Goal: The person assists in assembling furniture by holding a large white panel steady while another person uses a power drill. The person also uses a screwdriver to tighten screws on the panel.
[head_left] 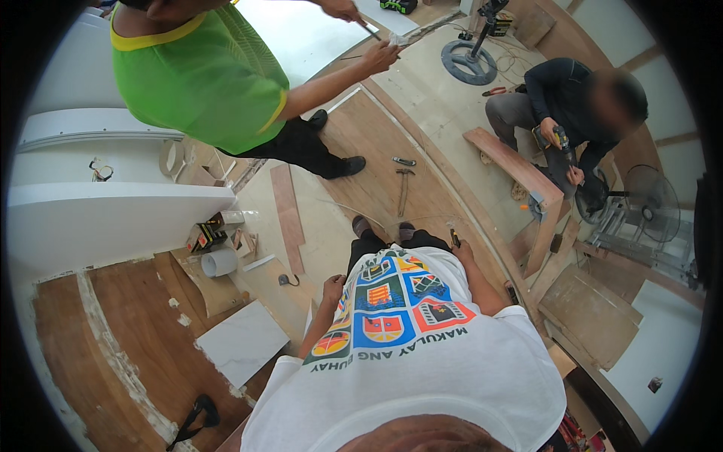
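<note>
My right hand (464,255) hangs at my right side, closed around a small black and yellow hand tool (455,238); its exact kind is too small to tell. My left hand (334,288) is by my left hip with its fingers curled in. Whatever it may hold is hidden. On the wooden board floor ahead of my feet lies a claw hammer (404,191), and just beyond it a utility knife (404,161). Neither hand touches them.
A person in a green shirt (196,83) stands ahead left, working with a thin tool. At right another person (565,98) sits with a power drill (560,137) near a wooden frame (520,162). A fan (649,211), a white roll (218,263) and a marble-look panel (242,343) stand or lie around.
</note>
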The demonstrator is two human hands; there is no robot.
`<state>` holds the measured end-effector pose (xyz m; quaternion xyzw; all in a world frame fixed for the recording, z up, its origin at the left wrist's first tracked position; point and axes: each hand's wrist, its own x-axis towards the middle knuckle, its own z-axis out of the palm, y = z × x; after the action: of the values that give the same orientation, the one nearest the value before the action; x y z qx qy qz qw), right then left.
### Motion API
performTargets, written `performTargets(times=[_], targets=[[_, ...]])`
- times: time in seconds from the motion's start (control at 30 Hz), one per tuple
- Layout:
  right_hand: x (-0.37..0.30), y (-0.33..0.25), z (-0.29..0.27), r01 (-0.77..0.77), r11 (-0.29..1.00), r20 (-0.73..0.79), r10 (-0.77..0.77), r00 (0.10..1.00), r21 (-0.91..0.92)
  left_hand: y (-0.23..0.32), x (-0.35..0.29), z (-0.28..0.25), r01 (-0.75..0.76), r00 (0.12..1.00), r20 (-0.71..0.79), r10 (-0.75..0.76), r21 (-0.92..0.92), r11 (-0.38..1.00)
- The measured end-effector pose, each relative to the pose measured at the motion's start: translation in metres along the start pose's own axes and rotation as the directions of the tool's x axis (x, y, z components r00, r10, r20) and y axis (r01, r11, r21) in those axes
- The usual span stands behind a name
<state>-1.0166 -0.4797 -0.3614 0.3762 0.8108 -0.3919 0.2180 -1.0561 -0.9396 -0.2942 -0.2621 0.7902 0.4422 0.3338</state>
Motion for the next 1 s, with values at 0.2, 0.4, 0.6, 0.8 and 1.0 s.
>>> performTargets(times=[0.2, 0.4, 0.6, 0.8, 1.0], targets=[[0.004, 0.003, 0.001, 0.006, 1.0, 0.001, -0.006, 1.0, -0.007, 0.006, -0.01, 0.004, 0.018, 1.0, -0.004, -0.018, -0.017, 1.0], [0.009, 0.004, 0.003, -0.01, 1.0, 0.028, 0.011, 1.0, -0.03, 0.005, -0.012, 0.004, 0.03, 0.999, -0.013, -0.03, -0.012, 0.999], [0.009, 0.003, 0.001, -0.022, 0.999, 0.042, 0.023, 0.999, -0.032, 0.005, -0.014, 0.007, 0.024, 1.0, -0.012, -0.024, -0.012, 1.0], [0.013, 0.009, 0.005, -0.011, 0.999, 0.018, 0.012, 1.0, -0.031, 0.009, -0.016, 0.008, 0.042, 0.999, -0.018, -0.042, -0.017, 0.999], [0.016, 0.012, 0.006, -0.009, 0.999, 0.028, 0.01, 1.0, -0.04, 0.012, -0.017, 0.008, 0.029, 1.0, -0.008, -0.029, -0.02, 0.999]])
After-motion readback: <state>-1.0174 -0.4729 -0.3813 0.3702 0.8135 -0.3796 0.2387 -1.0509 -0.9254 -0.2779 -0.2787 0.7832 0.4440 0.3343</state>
